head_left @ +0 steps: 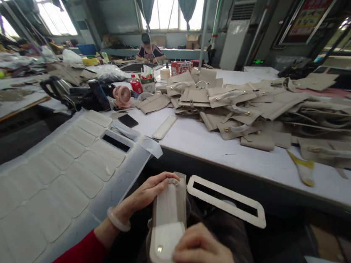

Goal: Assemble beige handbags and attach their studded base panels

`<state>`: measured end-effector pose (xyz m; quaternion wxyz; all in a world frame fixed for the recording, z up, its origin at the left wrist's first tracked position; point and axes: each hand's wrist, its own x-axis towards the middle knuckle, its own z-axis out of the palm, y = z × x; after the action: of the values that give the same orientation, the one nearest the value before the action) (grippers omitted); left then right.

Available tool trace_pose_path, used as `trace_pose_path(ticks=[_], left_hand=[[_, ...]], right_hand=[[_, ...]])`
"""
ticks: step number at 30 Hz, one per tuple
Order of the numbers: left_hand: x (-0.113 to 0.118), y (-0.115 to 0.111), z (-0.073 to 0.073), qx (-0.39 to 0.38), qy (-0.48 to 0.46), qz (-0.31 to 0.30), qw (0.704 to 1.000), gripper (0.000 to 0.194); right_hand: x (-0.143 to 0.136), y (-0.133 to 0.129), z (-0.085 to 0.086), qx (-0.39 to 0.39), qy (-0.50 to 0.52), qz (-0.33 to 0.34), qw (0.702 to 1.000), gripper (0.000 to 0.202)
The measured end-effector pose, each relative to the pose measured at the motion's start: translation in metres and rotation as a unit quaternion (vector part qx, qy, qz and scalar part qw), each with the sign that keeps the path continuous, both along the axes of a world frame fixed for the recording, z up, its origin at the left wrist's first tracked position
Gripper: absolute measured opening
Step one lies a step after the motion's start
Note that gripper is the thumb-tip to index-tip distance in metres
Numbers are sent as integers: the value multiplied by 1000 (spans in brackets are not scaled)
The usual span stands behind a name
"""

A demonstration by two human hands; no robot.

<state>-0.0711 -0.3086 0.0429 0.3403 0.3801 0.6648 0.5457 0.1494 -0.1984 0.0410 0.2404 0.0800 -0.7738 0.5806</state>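
A beige bag piece [184,191] lies lengthwise across my lap. On it rests a long cream panel [166,234] with rounded corners, and a small gold stud [159,248] shows near its closest end. My left hand [149,192], with a pale bangle at the wrist, is closed over the far end of the bag piece. The fingers of my right hand [206,253] are pinched together at the panel's near right edge. Whatever lies between those fingertips is hidden, and the hand is slightly blurred. A cream frame with a long slot [199,189] lies just beyond, to the right.
Rows of rounded cream panels [67,187] cover a sheet at left. A white table [199,145] ahead bears a heap of beige bag pieces [230,99], a loose cream strip [165,127], a phone [128,120] and a pink fan [122,96]. Another person [151,52] sits farther back.
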Motion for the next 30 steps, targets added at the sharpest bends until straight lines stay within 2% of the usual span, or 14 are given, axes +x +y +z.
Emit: trace_pose_path(ticks=[2,4,6,8,10,12,14,16,20,24,30], left_hand=[[3,-2,-3,52,-89,2,995,71],[10,-6,-10,108,-169,12,980,91],[17,-11,-21,146,-210,36,966,104],[23,-16,-34,174,-207,78,960,110],[28,-20,-44,186,-165,118,961,104],[31,-20,-51,178,-118,146,966,85],[32,-17,-52,163,-103,165,967,65],[34,-13,-50,149,-117,195,962,53],[37,-7,-46,125,-123,254,951,44],[40,-5,-45,115,-90,273,951,40],[40,-3,-44,93,-79,281,952,40]], right_hand=[[-18,7,3,-81,-32,-95,992,28],[-34,11,-3,-130,-112,-168,971,31],[-44,10,-13,-136,-191,-188,954,26],[-47,4,-24,-131,-239,-196,942,20],[-46,-3,-32,-132,-254,-202,937,18],[-45,-10,-35,-138,-262,-209,932,18],[-45,-14,-36,-144,-270,-209,929,19],[-46,-15,-35,-151,-273,-204,928,18],[-49,-12,-34,-187,-278,-190,923,18],[-48,-11,-37,-225,-281,-188,914,20],[-51,-13,-37,-200,-276,-194,920,16]])
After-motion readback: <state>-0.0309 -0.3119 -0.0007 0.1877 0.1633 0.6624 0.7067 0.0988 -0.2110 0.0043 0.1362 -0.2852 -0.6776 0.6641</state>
